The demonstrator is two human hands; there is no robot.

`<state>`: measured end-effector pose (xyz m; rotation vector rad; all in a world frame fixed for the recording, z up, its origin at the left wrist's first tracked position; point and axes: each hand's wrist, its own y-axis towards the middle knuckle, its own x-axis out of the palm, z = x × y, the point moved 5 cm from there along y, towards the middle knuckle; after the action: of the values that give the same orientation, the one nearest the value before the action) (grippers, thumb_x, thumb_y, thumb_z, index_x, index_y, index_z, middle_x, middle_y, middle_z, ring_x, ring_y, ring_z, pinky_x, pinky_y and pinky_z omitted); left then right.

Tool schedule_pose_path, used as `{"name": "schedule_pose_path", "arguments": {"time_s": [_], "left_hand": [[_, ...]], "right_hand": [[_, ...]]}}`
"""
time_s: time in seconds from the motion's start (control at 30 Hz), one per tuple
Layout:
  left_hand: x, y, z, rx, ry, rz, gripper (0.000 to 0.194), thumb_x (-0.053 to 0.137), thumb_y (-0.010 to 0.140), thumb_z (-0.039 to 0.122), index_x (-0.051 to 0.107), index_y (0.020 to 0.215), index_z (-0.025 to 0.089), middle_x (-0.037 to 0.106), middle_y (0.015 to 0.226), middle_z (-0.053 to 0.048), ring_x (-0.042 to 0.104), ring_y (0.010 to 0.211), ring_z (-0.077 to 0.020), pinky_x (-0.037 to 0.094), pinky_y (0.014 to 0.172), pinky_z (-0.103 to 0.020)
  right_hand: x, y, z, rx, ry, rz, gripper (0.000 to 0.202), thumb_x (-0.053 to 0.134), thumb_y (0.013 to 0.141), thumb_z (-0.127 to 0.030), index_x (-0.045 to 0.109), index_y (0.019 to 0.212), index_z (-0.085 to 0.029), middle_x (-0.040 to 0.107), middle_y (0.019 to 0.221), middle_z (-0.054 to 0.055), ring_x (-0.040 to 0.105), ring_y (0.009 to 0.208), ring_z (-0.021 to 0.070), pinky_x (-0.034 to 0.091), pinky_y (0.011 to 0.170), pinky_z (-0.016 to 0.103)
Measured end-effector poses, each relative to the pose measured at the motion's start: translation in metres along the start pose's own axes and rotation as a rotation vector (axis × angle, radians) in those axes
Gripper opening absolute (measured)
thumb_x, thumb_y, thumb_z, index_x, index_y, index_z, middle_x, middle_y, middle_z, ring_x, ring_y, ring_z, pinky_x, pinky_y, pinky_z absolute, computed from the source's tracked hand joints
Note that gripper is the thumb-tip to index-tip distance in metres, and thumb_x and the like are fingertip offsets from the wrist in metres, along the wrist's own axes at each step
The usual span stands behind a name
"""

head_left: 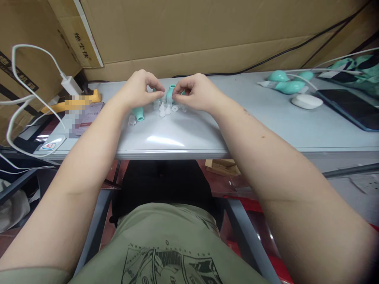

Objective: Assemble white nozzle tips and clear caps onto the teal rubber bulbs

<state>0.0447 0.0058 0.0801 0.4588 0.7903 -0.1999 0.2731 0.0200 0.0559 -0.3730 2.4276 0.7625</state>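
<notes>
My left hand (145,90) is closed, its thumb and index fingertips together above small clear and white parts. Whatever lies between them is too small to make out. My right hand (192,91) is also closed, with its fingertips against the right side of an upright teal bottle-shaped piece (170,94); whether it grips that piece is unclear. Below the hands lie several small white nozzle-like parts (162,110) and a white ring-shaped piece (175,108). Another teal piece (138,114) lies on its side under my left wrist, beside a clear cap-like part (132,120).
On the left of the grey tabletop (183,136) are a phone (87,118), a yellow object (96,96) and a white charger (71,85) with cables. On the right sit teal rounded pieces (288,86), a white oval case (306,101) and a dark tablet-like device (352,106). Cardboard (207,35) stands behind.
</notes>
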Motion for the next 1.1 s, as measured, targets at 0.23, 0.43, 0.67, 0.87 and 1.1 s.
{"name": "schedule_pose_path", "arguments": {"time_s": [0.23, 0.43, 0.67, 0.87, 1.1], "left_hand": [[-0.048, -0.026, -0.008, -0.182, 0.282, -0.104, 0.045, 0.103, 0.078, 0.065, 0.097, 0.114, 0.038, 0.094, 0.109, -0.006, 0.085, 0.116, -0.0410, 0.066, 0.109, -0.050], [-0.048, -0.069, -0.017, -0.357, 0.461, -0.278, 0.103, 0.106, 0.072, 0.055, 0.081, 0.170, 0.035, 0.091, 0.154, -0.012, 0.089, 0.131, -0.0433, 0.066, 0.110, -0.044], [-0.034, -0.075, -0.020, -0.345, 0.452, -0.262, 0.103, 0.097, 0.081, 0.045, 0.072, 0.181, 0.034, 0.094, 0.147, -0.009, 0.092, 0.117, -0.0408, 0.066, 0.100, -0.043], [-0.025, -0.064, -0.025, -0.299, 0.457, -0.164, 0.079, 0.102, 0.081, 0.051, 0.089, 0.158, 0.035, 0.096, 0.127, -0.008, 0.089, 0.122, -0.0458, 0.068, 0.105, -0.048], [-0.025, -0.047, -0.026, -0.331, 0.449, -0.159, 0.052, 0.096, 0.089, 0.054, 0.095, 0.137, 0.034, 0.093, 0.106, -0.006, 0.090, 0.114, -0.0445, 0.068, 0.105, -0.049]], "right_hand": [[-0.001, 0.000, -0.002, -0.014, -0.014, 0.018, 0.024, 0.086, 0.093, -0.015, 0.080, 0.079, -0.033, 0.081, 0.086, 0.004, 0.080, 0.103, 0.0366, 0.068, 0.104, 0.048], [0.000, 0.000, -0.005, -0.042, -0.017, 0.028, 0.024, 0.085, 0.093, -0.014, 0.080, 0.079, -0.032, 0.077, 0.081, 0.003, 0.081, 0.097, 0.0340, 0.066, 0.091, 0.045], [-0.001, -0.002, -0.003, -0.049, 0.001, 0.035, 0.023, 0.086, 0.094, -0.016, 0.080, 0.080, -0.034, 0.080, 0.084, 0.003, 0.078, 0.096, 0.0350, 0.066, 0.095, 0.048], [0.000, 0.000, 0.000, -0.058, 0.011, 0.021, 0.023, 0.084, 0.096, -0.016, 0.081, 0.081, -0.033, 0.078, 0.081, 0.003, 0.077, 0.092, 0.0323, 0.065, 0.095, 0.047], [0.000, -0.001, 0.001, -0.043, 0.018, 0.033, 0.019, 0.085, 0.095, -0.021, 0.081, 0.082, -0.033, 0.076, 0.080, 0.003, 0.077, 0.096, 0.0337, 0.062, 0.094, 0.048]]}}
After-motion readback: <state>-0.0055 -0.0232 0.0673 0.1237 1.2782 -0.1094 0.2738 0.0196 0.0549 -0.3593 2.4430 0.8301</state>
